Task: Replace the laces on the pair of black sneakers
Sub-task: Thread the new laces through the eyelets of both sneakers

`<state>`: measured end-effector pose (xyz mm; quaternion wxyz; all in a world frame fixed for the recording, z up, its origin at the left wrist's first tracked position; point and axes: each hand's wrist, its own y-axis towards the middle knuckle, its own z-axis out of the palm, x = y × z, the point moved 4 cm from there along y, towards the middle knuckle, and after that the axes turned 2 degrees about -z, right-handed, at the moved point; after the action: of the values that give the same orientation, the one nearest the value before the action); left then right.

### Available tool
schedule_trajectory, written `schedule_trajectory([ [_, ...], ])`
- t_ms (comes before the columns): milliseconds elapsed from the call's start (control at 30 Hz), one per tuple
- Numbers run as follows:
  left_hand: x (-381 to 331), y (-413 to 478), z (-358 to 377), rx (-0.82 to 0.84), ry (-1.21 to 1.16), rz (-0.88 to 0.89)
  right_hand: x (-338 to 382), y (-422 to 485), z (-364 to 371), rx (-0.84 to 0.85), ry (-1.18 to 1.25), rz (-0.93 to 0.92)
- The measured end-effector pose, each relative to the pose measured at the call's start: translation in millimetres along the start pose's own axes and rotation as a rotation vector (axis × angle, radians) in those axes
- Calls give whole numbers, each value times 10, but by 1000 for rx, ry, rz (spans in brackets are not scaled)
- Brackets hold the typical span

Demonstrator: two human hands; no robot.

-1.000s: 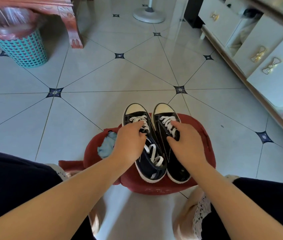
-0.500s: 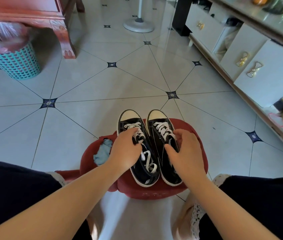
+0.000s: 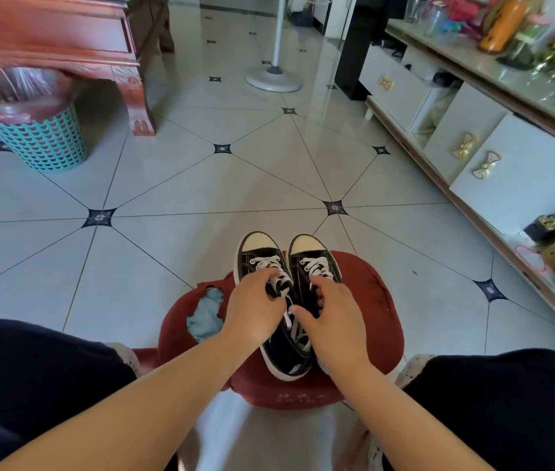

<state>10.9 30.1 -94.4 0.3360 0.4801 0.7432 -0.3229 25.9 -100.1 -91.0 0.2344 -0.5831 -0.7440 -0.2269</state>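
Barely begun: black canvas sneakers (image 3: 259, 255) still wear white laces (image 3: 316, 266); my left hand (image 3: 255, 309) pinches one, my right hand (image 3: 335, 322) grips the right sneaker

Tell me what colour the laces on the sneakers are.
White laces on the black sneakers; seen best in the head view, near the toe caps.

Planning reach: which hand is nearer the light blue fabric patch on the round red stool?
Left. The left hand, on the left black canvas sneaker, is just right of the blue patch; the right hand is farther right, on the other sneaker.
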Motion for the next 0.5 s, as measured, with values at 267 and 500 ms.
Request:
schedule_trajectory([
  [267,13,162,-11,-32,-16,-8,96,275,-7,14,-125,-34],
  [500,-73,197,-58,-17,-5,13,136,387,8,71,-177,-46],
])
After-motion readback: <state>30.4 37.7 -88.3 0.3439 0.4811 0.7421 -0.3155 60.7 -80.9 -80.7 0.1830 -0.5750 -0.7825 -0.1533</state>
